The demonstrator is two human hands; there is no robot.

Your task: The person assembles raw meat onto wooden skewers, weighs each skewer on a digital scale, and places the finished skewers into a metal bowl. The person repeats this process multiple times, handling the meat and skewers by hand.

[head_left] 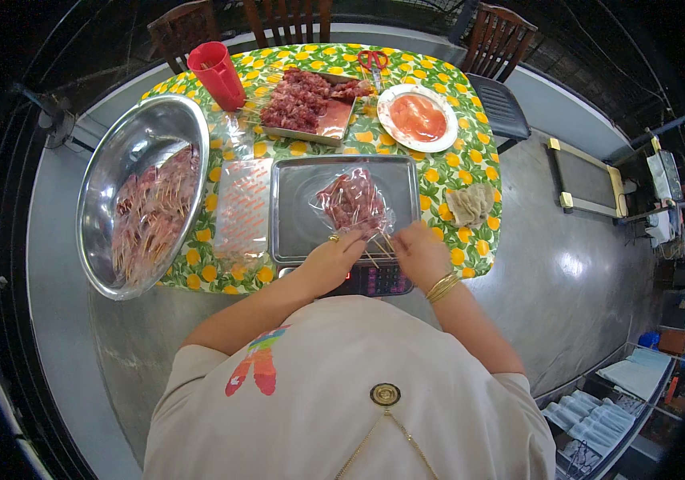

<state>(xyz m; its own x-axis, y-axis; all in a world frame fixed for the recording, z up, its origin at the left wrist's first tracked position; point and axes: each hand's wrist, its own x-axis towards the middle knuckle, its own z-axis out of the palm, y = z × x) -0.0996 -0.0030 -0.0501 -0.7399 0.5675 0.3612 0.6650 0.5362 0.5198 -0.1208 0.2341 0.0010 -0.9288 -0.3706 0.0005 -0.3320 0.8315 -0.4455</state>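
A clear plastic bag of raw meat skewers (pixel 352 198) lies on a metal tray (pixel 294 216), its bare stick ends pointing toward me. My left hand (pixel 338 258) pinches the bag's near edge on the left, beside the sticks. On the right, my right hand (pixel 422 253) closes its fingers on the same edge near the stick ends; the fingertips are partly hidden. Beneath the tray's near side sits a digital scale (pixel 382 282) with a dark keypad, partly covered by my hands.
Left stands a large steel basin (pixel 94 216) of bagged skewers, beside flat plastic bags (pixel 242 208). Farther back are a red pitcher (pixel 218 76), a tray of raw meat (pixel 298 100), red-handled scissors (pixel 374 64) and a stained white plate (pixel 416 144). A crumpled cloth (pixel 470 205) lies right.
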